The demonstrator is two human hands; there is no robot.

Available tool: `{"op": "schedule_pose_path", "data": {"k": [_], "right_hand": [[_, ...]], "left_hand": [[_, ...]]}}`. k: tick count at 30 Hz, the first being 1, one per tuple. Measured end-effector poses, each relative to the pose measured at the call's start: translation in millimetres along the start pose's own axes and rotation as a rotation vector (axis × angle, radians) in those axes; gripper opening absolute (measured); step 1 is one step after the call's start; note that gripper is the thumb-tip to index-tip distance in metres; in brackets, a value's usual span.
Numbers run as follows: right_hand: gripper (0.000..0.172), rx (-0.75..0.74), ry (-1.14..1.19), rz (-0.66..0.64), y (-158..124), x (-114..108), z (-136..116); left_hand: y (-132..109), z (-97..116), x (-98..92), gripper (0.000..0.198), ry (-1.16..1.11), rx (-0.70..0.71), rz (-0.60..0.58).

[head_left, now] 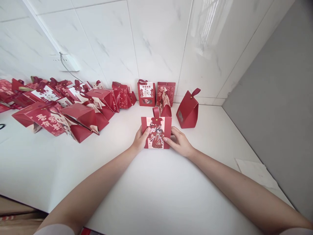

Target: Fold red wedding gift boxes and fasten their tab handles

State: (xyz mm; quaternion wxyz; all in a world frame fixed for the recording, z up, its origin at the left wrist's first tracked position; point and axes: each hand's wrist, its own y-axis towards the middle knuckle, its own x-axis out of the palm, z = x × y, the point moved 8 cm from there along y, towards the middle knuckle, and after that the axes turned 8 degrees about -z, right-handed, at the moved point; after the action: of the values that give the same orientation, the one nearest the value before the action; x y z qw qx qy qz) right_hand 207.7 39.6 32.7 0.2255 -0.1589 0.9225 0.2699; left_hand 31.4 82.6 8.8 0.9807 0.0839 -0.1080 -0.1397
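Between my two hands a red gift box (156, 137) with a printed couple on its front stands upright, its ribbon loop at the top. My left hand (141, 138) grips the box's left side, thumb on the front. On the right side my right hand (179, 142) holds it too, thumb across the front and fingers behind, partly hidden. Just behind it, another red gift box (165, 106) is partly covered. A plain red gift box (187, 111) with a small window stands to the right.
Against the tiled wall (156, 42) stand a box with a white label (146, 94) and further red boxes. Many red boxes (78, 117) crowd the white table's left (156, 189). A grey panel (276, 98) borders the right, near white paper (255, 173). A cable (69, 70) hangs from an outlet.
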Motion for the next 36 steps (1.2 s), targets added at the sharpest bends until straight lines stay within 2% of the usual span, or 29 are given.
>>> {"op": "schedule_pose_path", "data": {"k": [2,5,7,9,11,13,15,17,22,26,29,33,36], "right_hand": [[0.026,-0.024,0.023,0.07,-2,-4,-3],[0.028,-0.087,0.021,0.267,-6,-21,-18],[0.033,-0.123,-0.051,0.374,-7,-35,-36],[0.035,-0.183,-0.157,0.42,-2,-48,-61],[0.034,-0.29,-0.28,0.365,9,-53,-93],[0.028,-0.367,-0.406,0.197,26,-47,-121],[0.025,-0.396,-0.524,0.0,42,-35,-138],[0.024,-0.398,-0.631,-0.082,52,-28,-145],[0.015,-0.281,-0.775,-0.094,57,-42,-131],[0.019,-0.201,-0.663,-0.198,48,-63,-121],[0.023,-0.194,-0.586,-0.202,42,-76,-124],[0.026,-0.215,-0.552,-0.221,39,-78,-123],[0.021,-0.137,-0.589,-0.239,39,-80,-114]], "left_hand": [[0,1,0.4,0.053,0.048,0.01,-0.007],[-2,5,2.7,0.05,0.136,0.041,-0.037],[-2,5,3.8,0.05,0.161,0.05,-0.049],[-3,4,3.9,0.051,0.154,0.043,-0.049],[-2,4,4.3,0.053,0.143,0.041,-0.049],[-1,8,5.6,0.053,0.153,0.064,-0.052],[-1,12,7.2,0.051,0.179,0.096,-0.057],[-2,14,7.6,0.05,0.192,0.104,-0.054],[-2,5,4.0,0.05,0.203,0.039,-0.039],[-2,0,5.7,0.054,0.203,0.008,-0.075],[-2,1,6.0,0.055,0.208,-0.003,-0.073],[-2,1,6.3,0.054,0.191,0.005,-0.072],[-1,0,5.6,0.056,0.188,0.0,-0.076]]}}
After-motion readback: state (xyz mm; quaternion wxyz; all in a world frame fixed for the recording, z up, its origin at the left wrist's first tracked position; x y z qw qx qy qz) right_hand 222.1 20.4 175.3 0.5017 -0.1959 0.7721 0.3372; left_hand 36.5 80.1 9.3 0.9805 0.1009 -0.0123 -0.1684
